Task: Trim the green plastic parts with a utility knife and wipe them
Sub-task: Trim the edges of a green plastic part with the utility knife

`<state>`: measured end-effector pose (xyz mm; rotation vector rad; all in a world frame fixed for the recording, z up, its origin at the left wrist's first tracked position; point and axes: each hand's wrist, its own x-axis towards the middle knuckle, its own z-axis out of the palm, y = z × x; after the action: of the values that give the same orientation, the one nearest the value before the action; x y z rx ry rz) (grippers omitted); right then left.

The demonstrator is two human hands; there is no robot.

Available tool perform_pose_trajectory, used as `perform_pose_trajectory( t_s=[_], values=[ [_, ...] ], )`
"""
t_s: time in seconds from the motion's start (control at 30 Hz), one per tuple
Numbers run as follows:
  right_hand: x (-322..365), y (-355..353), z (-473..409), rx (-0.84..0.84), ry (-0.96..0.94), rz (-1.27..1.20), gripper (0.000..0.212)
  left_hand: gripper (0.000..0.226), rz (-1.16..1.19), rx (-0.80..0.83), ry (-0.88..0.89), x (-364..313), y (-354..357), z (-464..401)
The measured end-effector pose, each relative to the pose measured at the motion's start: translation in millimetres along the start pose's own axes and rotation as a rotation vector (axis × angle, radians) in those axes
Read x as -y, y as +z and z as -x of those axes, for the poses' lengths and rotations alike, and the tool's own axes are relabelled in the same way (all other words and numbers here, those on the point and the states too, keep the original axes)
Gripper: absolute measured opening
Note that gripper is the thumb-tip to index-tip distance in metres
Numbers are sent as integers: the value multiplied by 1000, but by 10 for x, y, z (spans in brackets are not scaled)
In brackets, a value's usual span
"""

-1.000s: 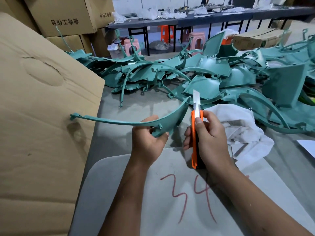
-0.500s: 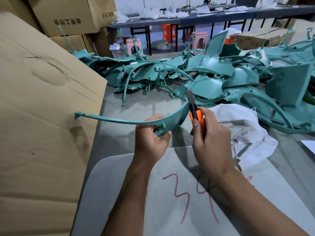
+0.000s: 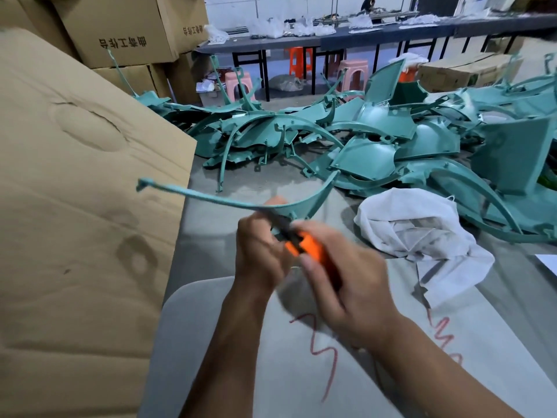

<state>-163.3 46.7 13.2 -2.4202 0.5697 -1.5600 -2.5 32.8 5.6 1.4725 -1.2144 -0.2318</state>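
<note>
A person's left hand (image 3: 260, 251) curls its grip around the wide end of a curved green plastic part (image 3: 229, 201), holding it in the air above the grey surface (image 3: 211, 230) at the centre of the view. The part's thin arm runs out toward 9 o'clock, its hooked tip over the edge of a large cardboard sheet (image 3: 78, 206); its other end rises toward 1 o'clock. The right hand (image 3: 349, 285) closes its grip on an orange utility knife (image 3: 307, 247), the knife's front end meeting the part just beside the left hand's fingers; motion blur hides the blade.

A crumpled white cloth (image 3: 422, 227) lies on the surface at 3 o'clock, near the right hand but apart from it. A heap of green parts (image 3: 376, 137) fills the far surface from 11 to 3 o'clock, its near edge close behind the held part. Bare surface shows between the cardboard's edge and the hands. Below the forearms, at 6 o'clock, lies a pale board (image 3: 241, 342) with rounded corner and red markings. Cardboard boxes (image 3: 120, 28) stand stacked at 11 o'clock.
</note>
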Motion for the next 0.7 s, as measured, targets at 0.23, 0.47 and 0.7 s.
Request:
perform_pose_trajectory(
  t_s=[0.23, 0.47, 0.7],
  values=[
    [-439, -257, -100, -294, 367, -53, 17, 50, 472, 401, -125, 11, -474, -101],
    [-467, -295, -113, -102, 650, -675, 39, 53, 602, 391, -214, -16, -496, -86],
    [-528, -75, -36, -161, 785, -688, 17, 73, 730, -64, -498, -15, -267, -58]
  ],
)
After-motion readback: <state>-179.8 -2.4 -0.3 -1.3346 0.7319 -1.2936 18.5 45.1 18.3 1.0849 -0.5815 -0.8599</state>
